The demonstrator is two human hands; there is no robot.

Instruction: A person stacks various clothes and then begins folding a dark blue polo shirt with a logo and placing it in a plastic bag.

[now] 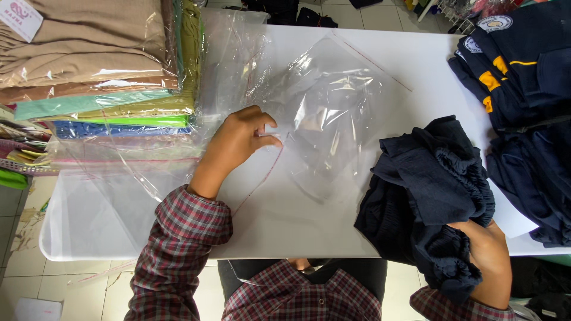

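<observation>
White table [416, 65], bagged folded cloth stacked far left [101, 65], navy uniforms far right [523, 77]. Left hand [235, 145] pinching clear bag's [327, 119] edge at mid-table, fingertips together. Right hand [491, 255] clenched around dark garment [428, 190] at near right edge.

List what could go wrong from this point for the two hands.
The right hand grips the folded dark garment by one end past the table edge, so the fold may slump. The left hand only pinches the clear plastic bag, which could slide or crumple shut.
</observation>
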